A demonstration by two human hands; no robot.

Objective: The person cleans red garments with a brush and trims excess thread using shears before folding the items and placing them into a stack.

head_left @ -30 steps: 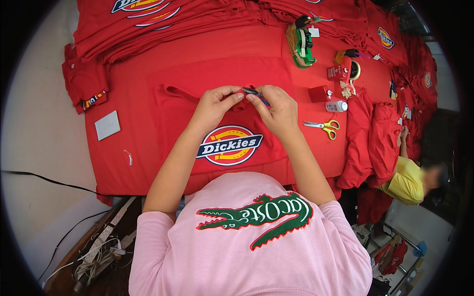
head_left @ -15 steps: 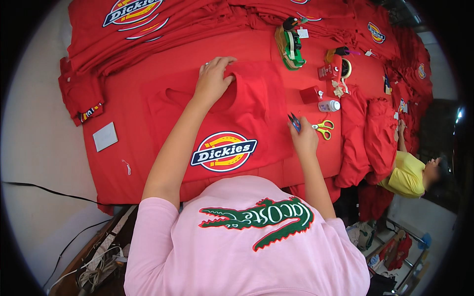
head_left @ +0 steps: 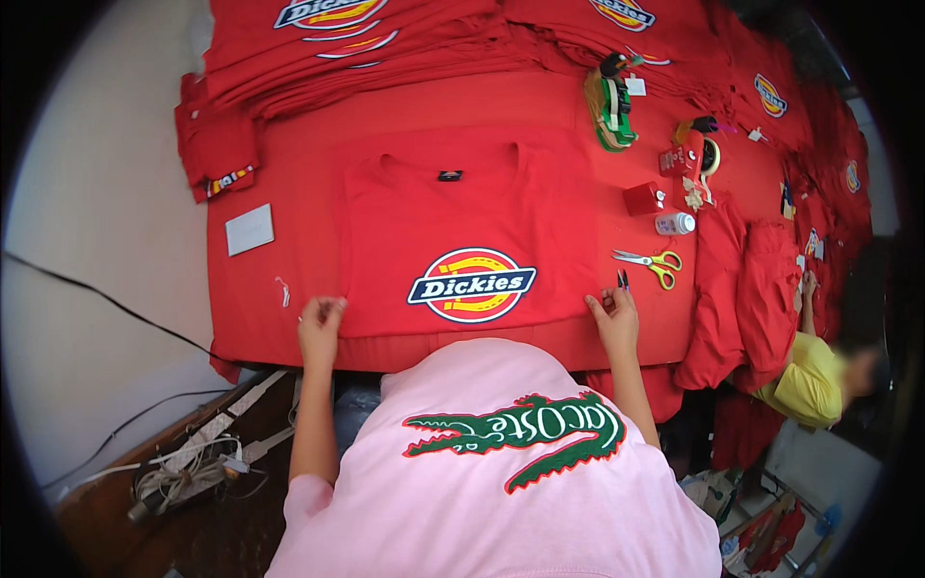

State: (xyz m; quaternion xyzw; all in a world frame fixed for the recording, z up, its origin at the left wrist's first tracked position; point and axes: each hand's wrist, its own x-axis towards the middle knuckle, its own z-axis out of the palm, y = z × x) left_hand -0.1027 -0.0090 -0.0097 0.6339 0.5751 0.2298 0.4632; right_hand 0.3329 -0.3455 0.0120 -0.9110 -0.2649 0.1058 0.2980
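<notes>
A: What is seen nearest the body?

B: The lower hem of a red T-shirt [head_left: 462, 231] is pinched at both corners. The left hand [head_left: 320, 323] is closed on the left corner, and the right hand [head_left: 615, 316] is closed on the right corner, with a small dark tool [head_left: 622, 280] also gripped in its fingers, tip up.

A: Where is the shirt laid?

B: It is spread flat, print side up, on the red-covered table [head_left: 289, 173], just ahead of the pink-shirted chest. Its oval chest emblem [head_left: 472, 285] is seen near the hem.

A: Which way is it pointed?

B: The collar is turned away from the body and the hem toward it, so the long axis is run near to far, about square to the table edge.

A: What could go wrong from here?

B: By judgement, if one corner is pulled harder than the other, the cloth could be skewed or wrinkled. The tool tip could also be snagged in the fabric, since it is held beside the hem.

A: And farther out?

B: Yellow-handled scissors [head_left: 650, 262] are lain right of the shirt, clear of it. A white card [head_left: 250, 229] is set to the left. Beyond, stacks of red shirts [head_left: 385, 39] are piled along the far edge, and a green tape dispenser [head_left: 612, 111] is stood near them.
</notes>
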